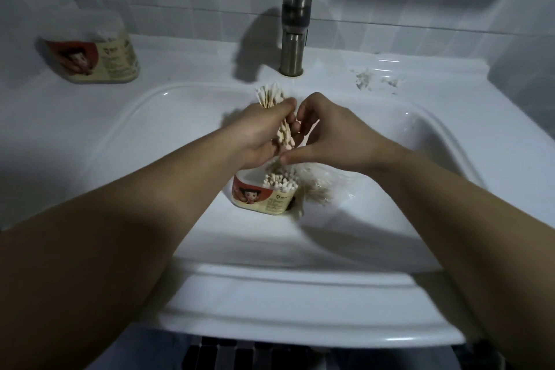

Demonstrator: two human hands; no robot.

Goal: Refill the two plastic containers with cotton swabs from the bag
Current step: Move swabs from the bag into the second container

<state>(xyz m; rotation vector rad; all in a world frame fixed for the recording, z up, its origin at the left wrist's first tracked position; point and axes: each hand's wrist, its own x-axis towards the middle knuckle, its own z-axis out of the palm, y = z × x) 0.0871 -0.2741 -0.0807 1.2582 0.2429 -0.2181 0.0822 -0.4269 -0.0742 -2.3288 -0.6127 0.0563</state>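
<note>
- Open container (261,200): cream with a red cartoon label, upright in the sink basin (168,141), packed with swabs (280,182) standing on end.
- Second container (90,54): same label, cloudy lid on, on the worktop (192,63) at far left.
- Bag (326,189): clear, crumpled, holding swabs, just right of the open container.
- Swab bundle (270,96): wooden sticks, in the left hand (258,135) grip above the open container.

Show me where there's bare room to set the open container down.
Bare: the ledge between the far container and faucet; the basin left of the open container. Crowded: mid-basin, with the left hand gripping cotton swabs, right hand and bag; scraps litter the right ledge.
</note>
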